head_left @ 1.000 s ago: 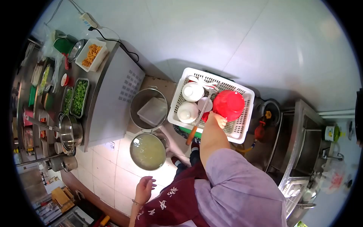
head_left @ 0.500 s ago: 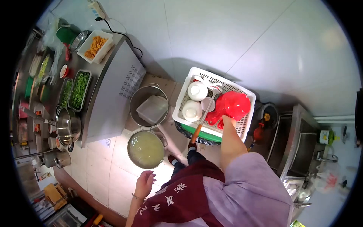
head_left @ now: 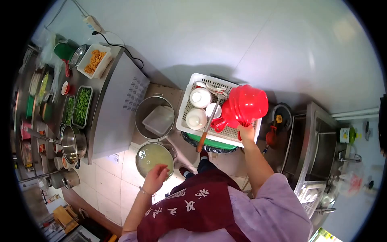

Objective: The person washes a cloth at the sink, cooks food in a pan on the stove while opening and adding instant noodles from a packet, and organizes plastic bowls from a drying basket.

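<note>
My right hand [head_left: 246, 132] is closed round the handles of several red plastic ladles [head_left: 250, 104], nested together at the right side of a white perforated basket [head_left: 186, 101]. Other red handles spread to the left inside it. White lidded pots [head_left: 196, 118], a white cup [head_left: 213, 110] and white spoons [head_left: 215, 88] share the basket. Across them lies a long wooden-handled utensil [head_left: 202, 140], its handle sticking out over the front rim. My left hand [head_left: 156, 177], empty with loosely curled fingers, hovers by the near edge of a metal pot of cloudy yellowish liquid [head_left: 153, 158].
Behind that pot stands a larger metal pot [head_left: 141, 109] with a clear container [head_left: 158, 121] inside. A green-rimmed bin [head_left: 209, 141] is below the basket. To the left is a steel counter [head_left: 117, 86] with food trays; a sink [head_left: 324, 149] is at the right.
The red ladles have lifted and tilted up, with my right hand now showing round their handles. My left hand has moved forward to the pot's edge. The whole view has shifted slightly.
</note>
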The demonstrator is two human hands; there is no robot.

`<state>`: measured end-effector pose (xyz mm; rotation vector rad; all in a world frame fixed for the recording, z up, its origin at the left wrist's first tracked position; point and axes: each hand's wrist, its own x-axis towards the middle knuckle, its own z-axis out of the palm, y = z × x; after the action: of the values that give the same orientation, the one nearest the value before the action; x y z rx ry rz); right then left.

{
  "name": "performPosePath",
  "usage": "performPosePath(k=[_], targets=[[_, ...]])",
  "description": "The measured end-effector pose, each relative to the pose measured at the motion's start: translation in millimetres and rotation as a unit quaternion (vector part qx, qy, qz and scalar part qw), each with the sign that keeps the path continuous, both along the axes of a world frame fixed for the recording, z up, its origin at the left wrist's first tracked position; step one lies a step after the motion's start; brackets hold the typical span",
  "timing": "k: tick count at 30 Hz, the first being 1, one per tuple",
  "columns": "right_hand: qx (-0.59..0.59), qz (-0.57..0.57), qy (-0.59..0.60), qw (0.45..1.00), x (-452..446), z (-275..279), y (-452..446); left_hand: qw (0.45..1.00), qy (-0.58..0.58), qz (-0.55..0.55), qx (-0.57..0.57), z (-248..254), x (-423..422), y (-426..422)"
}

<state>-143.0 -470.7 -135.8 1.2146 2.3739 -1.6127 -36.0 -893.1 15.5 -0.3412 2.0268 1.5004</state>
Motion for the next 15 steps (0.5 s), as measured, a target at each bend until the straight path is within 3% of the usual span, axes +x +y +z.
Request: performPosePath(k=[1, 3, 5, 9, 10, 11, 13, 15], targets=[[-0.170, -0.003, 0.047, 0.984, 0.7, 29.7, -4.0, 1.000, -0.003, -0.018, 0.013, 3.8, -14.2, 9.4], [-0.224, 0.002, 0.045, 0.974, 4.5, 57.4, -2.2, 0.997, 0.021, -0.065, 0.024, -0.6, -43.0, 29.1], [-0.398, 0.005, 0.079, 0.914, 8.9, 69.1, 3.7, 0.989, 0.050, -0.127, 0.048, -7.8, -75.3, 54.9], [-0.585, 0.049, 0.088, 0.805, 26.2, 94.7, 13.2, 0.981, 0.027, -0.180, 0.064, -23.1, -145.4, 130.1], [-0.617, 0.042, 0.082, 0.781, 31.5, 99.5, 13.9, 0.973, 0.079, -0.200, 0.081, -52.5, -157.8, 146.9], [-0.663, 0.069, 0.099, 0.739, 36.2, 97.3, 14.7, 0.971, 0.046, -0.189, 0.136, -50.8, -170.2, 168.7], [-0.701, 0.084, 0.119, 0.698, 44.4, 105.4, 11.8, 0.976, 0.002, -0.164, 0.141, -42.8, -190.6, 209.9], [-0.736, 0.099, 0.116, 0.660, 51.2, 113.8, 12.0, 0.955, -0.153, -0.102, 0.234, -31.3, -204.5, 242.3]])
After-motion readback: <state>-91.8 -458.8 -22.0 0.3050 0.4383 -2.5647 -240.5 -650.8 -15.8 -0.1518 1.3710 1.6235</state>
